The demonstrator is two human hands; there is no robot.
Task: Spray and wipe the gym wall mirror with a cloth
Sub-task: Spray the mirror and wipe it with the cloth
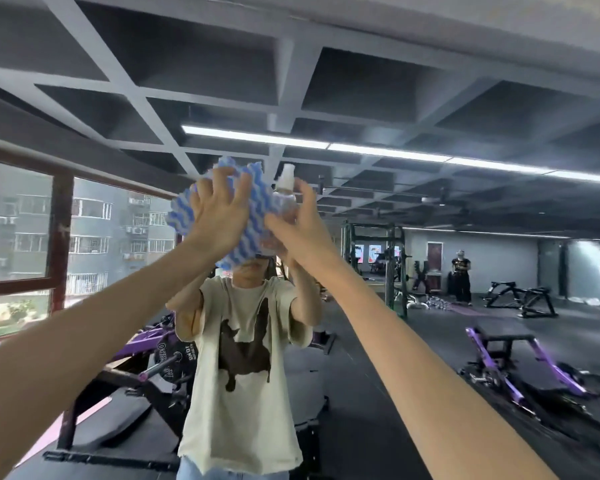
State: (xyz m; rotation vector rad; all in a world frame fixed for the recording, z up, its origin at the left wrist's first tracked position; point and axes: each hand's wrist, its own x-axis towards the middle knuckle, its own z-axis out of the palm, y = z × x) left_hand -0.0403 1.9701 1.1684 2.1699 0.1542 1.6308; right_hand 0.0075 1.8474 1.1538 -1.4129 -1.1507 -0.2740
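Reflected gym floor fills the wall mirror [499,209] in front of you, and both your arms reach up to the glass. Well to the left of your left hand, the glass shows a window [21,220] with apartment blocks beyond.

Your left hand [219,213] is spread wide, fingers splayed, pressing the blue-and-white cloth [257,199] against the mirror. Nothing is pinched; the palm and fingertips do the holding. The cloth sticks out past your fingers above and on both sides, and below your wrist. It looks soft, light and limp, so it will likely bunch or slide down if you ease the pressure. Keep your palm on its middle and push evenly.

Just to the right, touching the cloth's edge, is the spray bottle [286,188], upright in your right hand [291,226], whose fingers wrap its clear body. The white nozzle stands above your fingertips; whether a finger rests on it cannot be told. The bottle seems small, light and smooth-sided, possibly slick when wet, so hold it round the body and leave one finger free for the top.

Your hands sit close together, in front of your own reflection [239,341]. Well right of your right hand and lower, the mirror shows a purple bench [506,344].
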